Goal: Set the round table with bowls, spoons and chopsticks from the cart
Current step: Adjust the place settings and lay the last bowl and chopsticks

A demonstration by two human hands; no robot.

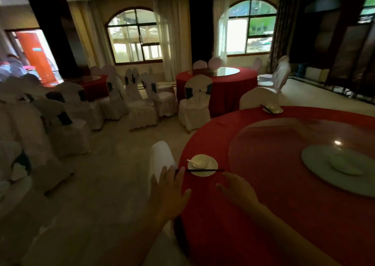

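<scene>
Head view, wide and dim, looks down across a round table [263, 204] draped in red cloth that fills the lower right of the frame. Near its left edge, a little below centre, sits a white bowl [199, 161] on a white saucer [211, 169], with a white spoon [190, 161] resting in the bowl and its handle pointing left. A pair of dark chopsticks [205, 170] lies across the near rim of the saucer, running left to right. Just below this setting, the left hand [169, 186] is spread flat with fingers splayed and nothing in it; its fingertips [178, 171] reach the left end of the chopsticks, though whether they touch cannot be told. To the right, the right hand [236, 188] hovers over the cloth, loosely curled and empty, its fingertips just below the chopsticks' right end and apart from them. Behind the left hand stands a chair in a white cover [162, 158], pushed close to the table. A glass turntable [304, 144] covers the table's middle. At the far edge, toward the upper right, a second setting [273, 109] shows a white saucer with dark chopsticks; its details are too small to tell.
</scene>
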